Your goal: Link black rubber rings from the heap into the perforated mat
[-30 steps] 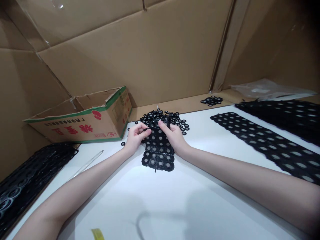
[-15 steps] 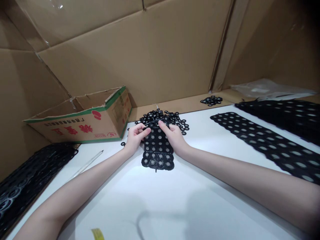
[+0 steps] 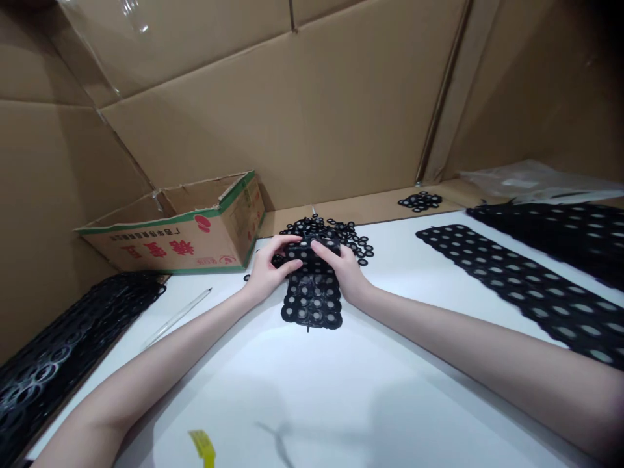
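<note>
The sheet [image 3: 316, 305] lies mid-worktop [image 3: 316, 383], between the left hand [image 3: 270, 268] at its left edge and the right hand [image 3: 348, 276] at its right. Rings [image 3: 312, 225] lie heaped just behind it. Left of the heap sits the box [image 3: 158, 253], before the wall [image 3: 316, 130]; in front of the box lies a pen [image 3: 178, 318], and further left, a stack [image 3: 53, 357]. Right of the right hand lies a long strip [image 3: 526, 284], with a pile [image 3: 556, 235] behind it and a bag [image 3: 541, 181] behind that. A smaller heap [image 3: 420, 201] lies behind the strip's far end. A tag [image 3: 201, 443] lies nearest, left of centre.
</note>
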The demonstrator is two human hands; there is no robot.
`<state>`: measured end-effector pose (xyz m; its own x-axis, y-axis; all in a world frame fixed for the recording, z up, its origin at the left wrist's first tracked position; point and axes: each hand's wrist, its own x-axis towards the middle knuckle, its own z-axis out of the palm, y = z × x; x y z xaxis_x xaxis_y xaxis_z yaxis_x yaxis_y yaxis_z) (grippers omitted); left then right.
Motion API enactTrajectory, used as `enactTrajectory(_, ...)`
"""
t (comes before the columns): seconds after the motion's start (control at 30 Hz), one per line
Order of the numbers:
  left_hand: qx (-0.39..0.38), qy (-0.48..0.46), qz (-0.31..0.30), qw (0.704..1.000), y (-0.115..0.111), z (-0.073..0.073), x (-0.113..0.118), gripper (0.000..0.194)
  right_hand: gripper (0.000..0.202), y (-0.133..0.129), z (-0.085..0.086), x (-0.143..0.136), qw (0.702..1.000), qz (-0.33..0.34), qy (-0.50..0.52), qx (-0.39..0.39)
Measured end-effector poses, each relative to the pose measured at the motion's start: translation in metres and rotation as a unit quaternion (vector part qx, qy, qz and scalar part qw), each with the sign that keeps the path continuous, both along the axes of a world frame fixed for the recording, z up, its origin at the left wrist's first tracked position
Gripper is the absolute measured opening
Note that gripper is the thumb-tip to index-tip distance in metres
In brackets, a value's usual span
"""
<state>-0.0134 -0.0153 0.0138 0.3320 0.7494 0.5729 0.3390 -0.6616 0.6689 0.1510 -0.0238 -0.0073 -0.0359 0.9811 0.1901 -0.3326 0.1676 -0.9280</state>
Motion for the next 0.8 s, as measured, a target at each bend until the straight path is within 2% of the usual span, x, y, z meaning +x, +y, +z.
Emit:
enactTrajectory(0.13,0.059,0.131,-0.008,0.99,-0.019,0.015,-0.018,0.043,0.031,-0.001,-0.001,-0.001,1.0,0.005,-0.015,0.005)
enactTrajectory(0.23,0.112,0.227,0.058,0.966,-0.035,0.025,-0.05,0.033,0.033,0.001,-0.003,-0.001,0.999,-0.015,-0.027,-0.009)
enactTrajectory(0.3,0.124,0.31,0.112,0.936,-0.046,0.029,-0.079,0.026,0.033,0.003,-0.005,0.0,0.999,-0.016,-0.031,-0.005)
enactTrajectory(0.43,0.079,0.454,0.227,0.858,-0.065,0.025,-0.133,0.036,0.031,0.004,-0.007,0.0,0.998,-0.024,-0.049,0.016)
enactTrajectory(0.5,0.05,0.474,0.259,0.84,-0.072,0.018,-0.152,0.039,0.031,0.003,-0.006,0.0,0.997,-0.028,-0.066,0.023)
enactTrajectory(0.57,0.036,0.471,0.271,0.839,-0.076,0.009,-0.165,0.036,0.032,0.001,-0.006,-0.001,0.994,-0.043,-0.095,0.031)
enactTrajectory(0.7,-0.006,0.412,0.298,0.861,-0.075,-0.004,-0.181,0.032,0.033,-0.002,-0.005,-0.003,0.98,-0.075,-0.163,0.082)
enactTrajectory(0.8,-0.034,0.385,0.317,0.866,-0.074,-0.006,-0.188,0.032,0.03,-0.005,-0.005,-0.003,0.951,-0.1,-0.243,0.162)
